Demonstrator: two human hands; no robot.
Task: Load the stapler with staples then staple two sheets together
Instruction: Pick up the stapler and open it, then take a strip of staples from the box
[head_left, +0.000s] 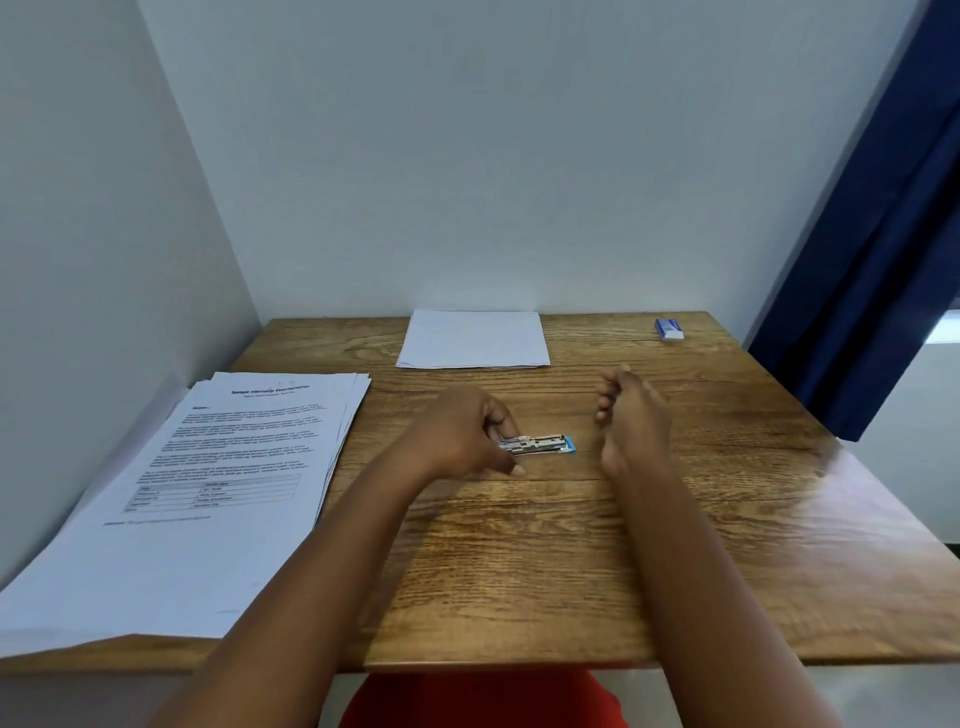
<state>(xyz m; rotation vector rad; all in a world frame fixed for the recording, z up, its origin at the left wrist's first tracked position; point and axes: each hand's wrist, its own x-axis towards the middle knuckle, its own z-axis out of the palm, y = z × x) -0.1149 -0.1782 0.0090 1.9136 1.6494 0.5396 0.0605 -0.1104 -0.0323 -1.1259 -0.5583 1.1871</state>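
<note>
Two bare hands over a wooden table (519, 571), head view. Left hand (457, 434) sits approx centre of table, fingers curled round the near end of the stapler (537, 445), thumb low on the side nearest the person, tip touching or just above the wood; can't tell which. Stapler lies flat on the table, long axis running roughly 9 to 3 o'clock, silver metal top showing w/ a blue tip at its 3 o'clock end, that end clear of the hand. Whether it is loaded can't be told at this res. Right hand (631, 421) is at 3 o'clock of the stapler, near but apart from it, edge-on w/ heel toward the table, fingers loosely curled inward, holding nothing. Printed stack of sheets (208, 467) at 9 o'clock of the hands, slightly fanned, overhanging the table's left edge and near corner; top page has a heading, text blocks and a small table, text too blurred to read. Blank sheets (472, 339) lie at 12 o'clock, against the far edge by the wall. Small blue-white box (669, 329) at approx 1 o'clock, far right corner, well apart from both hands; label unreadable. Blue curtain (872, 234) hangs at right, beyond the table.
</note>
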